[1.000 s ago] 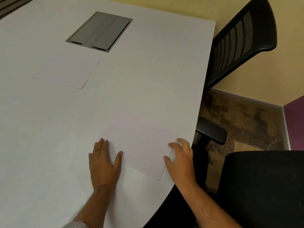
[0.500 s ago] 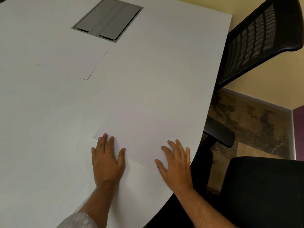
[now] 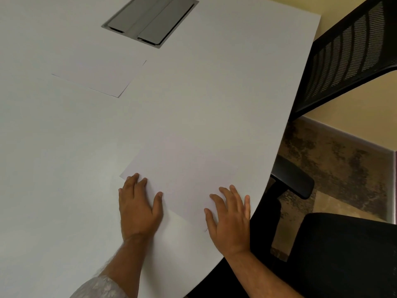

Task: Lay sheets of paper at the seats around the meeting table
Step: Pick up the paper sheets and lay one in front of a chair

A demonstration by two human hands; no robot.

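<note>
Pressing one sheet (image 3: pixel 189 181) flat — left hand (image 3: pixel 137 208), right hand (image 3: pixel 231 220) — two sheets total

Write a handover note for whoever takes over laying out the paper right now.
Left hand: flat, fingers on the near sheet's left corner.
Right hand: flat on its near right corner.
Near sheet lies on the white table, by the edge facing the black chairs.
Far sheet lies below the grey cable hatch.
Done: two sheets down.
Left: other seats are out of view; no spare sheets visible.
</note>
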